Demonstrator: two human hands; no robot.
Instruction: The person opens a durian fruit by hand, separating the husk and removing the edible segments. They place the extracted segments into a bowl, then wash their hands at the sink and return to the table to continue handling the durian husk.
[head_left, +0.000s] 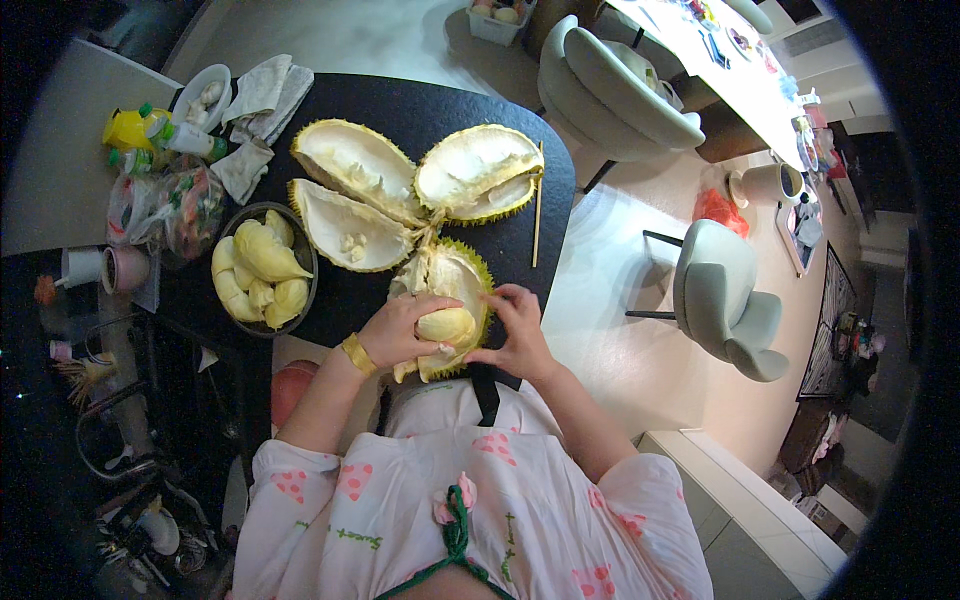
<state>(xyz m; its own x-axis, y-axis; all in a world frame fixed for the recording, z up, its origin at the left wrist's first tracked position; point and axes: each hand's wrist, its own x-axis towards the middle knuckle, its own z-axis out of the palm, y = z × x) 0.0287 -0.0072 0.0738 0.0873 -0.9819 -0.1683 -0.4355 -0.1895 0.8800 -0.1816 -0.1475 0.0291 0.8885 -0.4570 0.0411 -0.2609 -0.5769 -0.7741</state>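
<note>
An opened durian lies on the black table, its husk sections (352, 165) spread and joined near the middle. The nearest section (480, 277) holds a pale yellow durian pod (446, 325) at the table's front edge. My left hand (405, 328) has its thumb and fingers around the pod's left side. My right hand (519, 332) touches the spiky outer rim of that section, thumb and fingers apart. A dark bowl (313, 289) of durian pods stands to the left. In the left husk section lie a few small pale bits (353, 246).
A wooden stick (537, 217) lies near the right edge of the black table (375, 90). Grey-white cloths (259, 97), a white bowl (217, 75), bottles (187, 139) and a filled plastic bag (191, 210) crowd the left. Grey chairs (615, 97) stand beyond.
</note>
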